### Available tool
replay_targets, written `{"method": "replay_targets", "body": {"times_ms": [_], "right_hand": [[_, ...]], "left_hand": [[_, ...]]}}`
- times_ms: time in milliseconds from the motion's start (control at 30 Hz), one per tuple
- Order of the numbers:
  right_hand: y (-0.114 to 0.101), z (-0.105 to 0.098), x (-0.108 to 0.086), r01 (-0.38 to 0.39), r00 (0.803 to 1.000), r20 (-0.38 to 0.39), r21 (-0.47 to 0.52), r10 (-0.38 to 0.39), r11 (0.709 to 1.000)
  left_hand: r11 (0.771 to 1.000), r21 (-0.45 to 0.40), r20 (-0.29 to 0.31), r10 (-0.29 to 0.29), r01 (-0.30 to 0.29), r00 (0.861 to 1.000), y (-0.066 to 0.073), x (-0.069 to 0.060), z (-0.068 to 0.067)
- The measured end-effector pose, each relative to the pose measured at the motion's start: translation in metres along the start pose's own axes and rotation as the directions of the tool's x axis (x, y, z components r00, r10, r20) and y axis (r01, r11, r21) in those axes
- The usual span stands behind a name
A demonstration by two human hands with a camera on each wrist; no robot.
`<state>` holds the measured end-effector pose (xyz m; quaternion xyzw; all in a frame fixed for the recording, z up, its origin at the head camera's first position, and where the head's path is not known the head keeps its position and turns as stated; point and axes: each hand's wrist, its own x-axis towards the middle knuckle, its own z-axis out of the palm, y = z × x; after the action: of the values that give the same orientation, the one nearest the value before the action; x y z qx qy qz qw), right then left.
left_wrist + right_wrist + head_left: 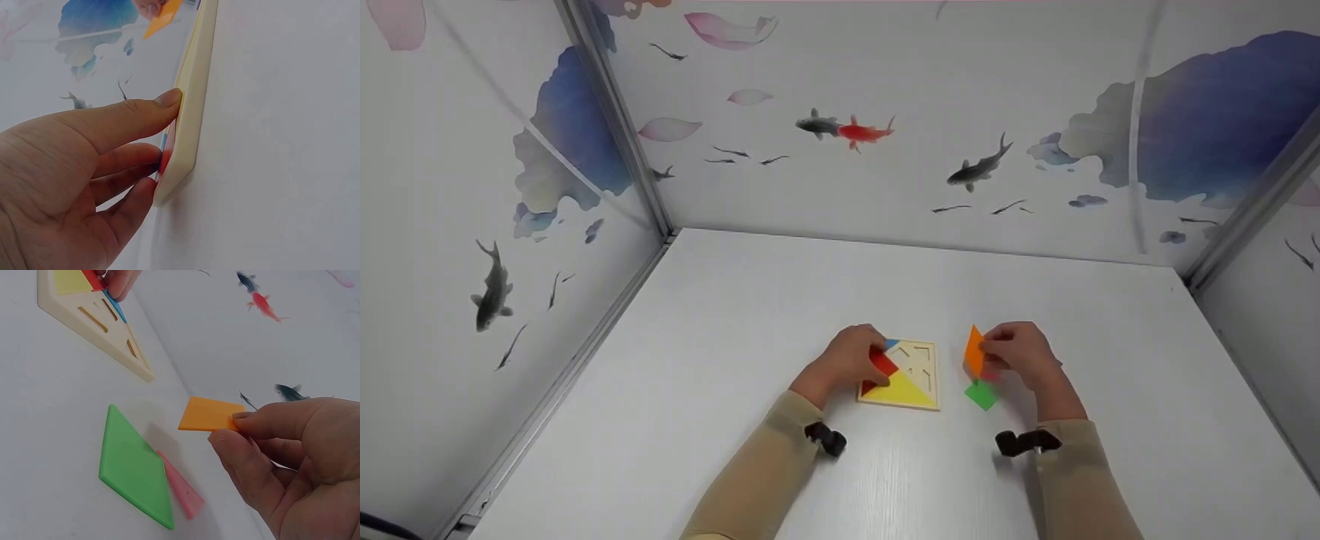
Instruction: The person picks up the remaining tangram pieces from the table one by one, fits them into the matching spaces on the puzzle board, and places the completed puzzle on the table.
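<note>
A tangram board (936,375) lies flat with a yellow triangle (909,392), a red piece (883,362) and a blue piece (892,343) in it; its right part shows bare recesses. My left hand (849,358) rests its thumb and fingertips on the board's left part, partly covering the red and blue pieces. Right of the board, my right hand (1024,351) pinches a flat orange tangram piece (207,414) between thumb and fingers, held above the table. Below it lie a green four-sided piece (135,467) and a small pink piece (183,488), close beside each other.
The white table (780,292) stretches around the board, bounded by a back wall (885,187) and side walls printed with fish and petals. A black wrist camera (826,439) sits on the left sleeve, another black wrist camera (1026,442) on the right.
</note>
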<state>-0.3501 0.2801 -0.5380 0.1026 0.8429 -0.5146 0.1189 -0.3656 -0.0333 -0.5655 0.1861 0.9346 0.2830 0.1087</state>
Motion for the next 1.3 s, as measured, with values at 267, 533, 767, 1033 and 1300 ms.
{"method": "replay_targets", "body": {"times_ms": [267, 533, 767, 1033, 1300], "right_hand": [[0.001, 0.006, 0.003, 0.016, 1.000, 0.012, -0.018, -0.016, 1.000], [0.000, 0.012, 0.003, 0.024, 0.999, 0.028, -0.035, -0.023, 0.999], [-0.003, 0.018, 0.002, 0.032, 0.999, 0.040, -0.038, -0.031, 0.999], [-0.005, 0.024, 0.002, -0.005, 0.999, 0.038, -0.040, 0.007, 0.999], [-0.002, 0.029, 0.005, 0.013, 0.999, 0.052, -0.051, -0.010, 0.999]], "left_hand": [[0.999, 0.002, -0.004, 0.037, -0.037, 0.999, -0.001, -0.001, -0.002], [1.000, -0.005, 0.002, 0.005, -0.005, 1.000, 0.000, -0.001, -0.001], [1.000, 0.008, 0.003, 0.007, -0.007, 1.000, 0.000, 0.000, -0.001], [1.000, -0.003, 0.008, -0.005, 0.005, 1.000, 0.001, -0.001, -0.002], [0.999, -0.003, -0.005, 0.038, -0.038, 0.999, 0.001, -0.003, -0.003]]}}
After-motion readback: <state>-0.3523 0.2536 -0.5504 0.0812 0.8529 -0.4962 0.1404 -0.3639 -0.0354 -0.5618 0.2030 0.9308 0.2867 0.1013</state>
